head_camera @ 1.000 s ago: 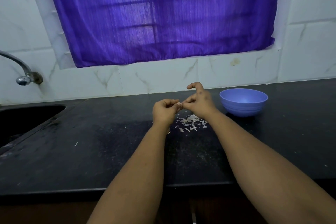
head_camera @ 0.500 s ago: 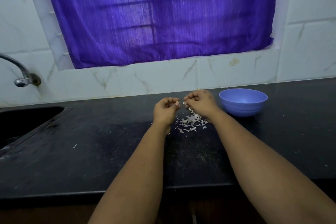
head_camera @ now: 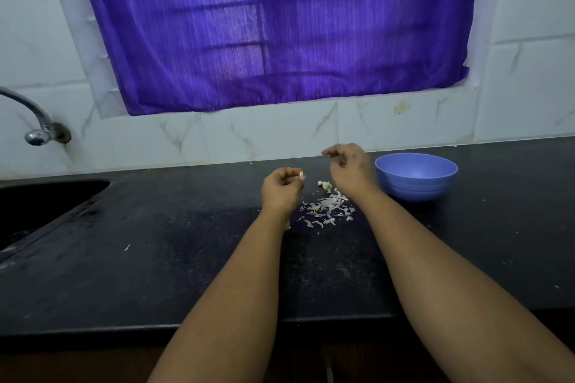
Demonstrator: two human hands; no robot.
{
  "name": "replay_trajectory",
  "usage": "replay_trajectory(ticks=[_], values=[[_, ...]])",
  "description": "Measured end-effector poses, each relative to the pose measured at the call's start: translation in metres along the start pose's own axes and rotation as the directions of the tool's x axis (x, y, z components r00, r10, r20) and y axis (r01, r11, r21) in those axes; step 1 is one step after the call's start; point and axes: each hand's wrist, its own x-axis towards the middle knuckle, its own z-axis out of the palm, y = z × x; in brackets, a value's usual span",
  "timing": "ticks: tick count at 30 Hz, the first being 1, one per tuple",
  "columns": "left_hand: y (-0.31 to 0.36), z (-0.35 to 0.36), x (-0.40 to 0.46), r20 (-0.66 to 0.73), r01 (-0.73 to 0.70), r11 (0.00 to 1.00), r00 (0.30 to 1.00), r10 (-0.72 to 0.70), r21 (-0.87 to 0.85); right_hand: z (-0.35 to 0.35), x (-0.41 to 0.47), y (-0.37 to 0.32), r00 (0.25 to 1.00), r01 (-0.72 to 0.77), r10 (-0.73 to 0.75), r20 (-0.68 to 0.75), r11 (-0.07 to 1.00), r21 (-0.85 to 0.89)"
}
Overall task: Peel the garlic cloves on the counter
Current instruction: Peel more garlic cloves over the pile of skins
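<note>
While the left hand [head_camera: 281,188] pinches a garlic clove [head_camera: 301,175], the right hand [head_camera: 350,169], fingers curled, hovers just right of it, nearer the bowl [head_camera: 416,177].

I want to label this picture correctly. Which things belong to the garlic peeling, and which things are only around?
Belong to the job:
garlic clove in the left hand
right hand
loose skins on the counter
blue bowl

Only around:
tap
sink
purple curtain
</note>
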Motion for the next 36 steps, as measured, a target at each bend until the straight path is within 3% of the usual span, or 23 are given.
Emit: replay_trajectory(ticks=[2,4,6,8,12,14,16,19,21,23,24,26,28,29,32,36], values=[[-0.001,0.0,0.002,-0.023,-0.01,1.0,1.0,0.01,0.026,-0.002,0.005,0.0,0.998,-0.023,0.03,-0.052,0.991,0.133],[0.0,0.0,0.002,-0.028,-0.021,0.998,0.999,0.023,0.058,-0.004,0.007,-0.002,0.982,-0.19,0.183,0.053,0.932,0.309],[0.0,0.0,0.001,-0.028,-0.029,0.996,0.999,0.032,0.088,-0.006,0.008,-0.004,0.917,-0.398,0.351,0.188,0.793,0.461],[0.0,0.0,0.0,-0.029,-0.027,0.996,0.999,0.03,0.09,-0.008,0.009,-0.003,0.856,-0.515,0.443,0.268,0.67,0.535],[0.0,0.0,0.0,-0.023,-0.034,0.994,0.999,0.036,0.102,-0.011,0.009,-0.002,0.88,-0.474,0.427,0.21,0.75,0.461],[-0.002,0.0,0.002,-0.025,-0.04,0.993,0.999,0.043,0.11,-0.012,0.01,-0.004,0.891,-0.443,0.405,0.204,0.68,0.585],[-0.003,0.0,0.003,-0.028,-0.036,0.994,0.999,0.039,0.107,-0.014,0.012,-0.002,0.867,-0.451,0.429,0.255,0.453,0.769],[-0.004,0.001,0.004,-0.02,-0.036,0.994,0.999,0.038,0.101,-0.015,0.015,0.008,0.812,-0.418,0.435,0.39,-0.032,0.908],[-0.004,0.001,0.003,-0.007,-0.044,0.995,0.999,0.045,0.095,-0.015,0.013,0.01,0.787,-0.442,0.413,0.458,-0.14,0.886],[-0.004,0.001,0.002,-0.001,-0.051,0.994,0.999,0.052,0.094,-0.011,0.01,0.009,0.769,-0.51,0.403,0.496,-0.081,0.857],[-0.005,0.001,0.002,-0.003,-0.053,0.994,0.999,0.054,0.092,-0.009,0.009,0.007,0.772,-0.539,0.403,0.491,0.005,0.843],[-0.004,0.0,0.002,-0.004,-0.062,0.994,0.998,0.062,0.093,-0.004,0.007,0.0,0.823,-0.545,0.373,0.429,0.302,0.782],[-0.004,-0.001,0.003,-0.002,-0.078,0.99,0.997,0.078,0.116,0.002,0.004,-0.002,0.895,-0.443,0.27,0.354,0.631,0.637],[-0.004,-0.001,0.004,0.0,-0.09,0.987,0.996,0.091,0.13,0.005,0.002,-0.001,0.914,-0.381,0.21,0.347,0.737,0.559],[-0.004,-0.002,0.004,0.005,-0.114,0.98,0.993,0.115,0.162,0.01,-0.005,0.0,0.919,-0.285,0.121,0.375,0.862,0.42],[-0.003,-0.002,0.002,0.019,-0.137,0.978,0.991,0.136,0.159,0.011,-0.006,0.0,0.915,-0.276,0.117,0.387,0.88,0.386]])
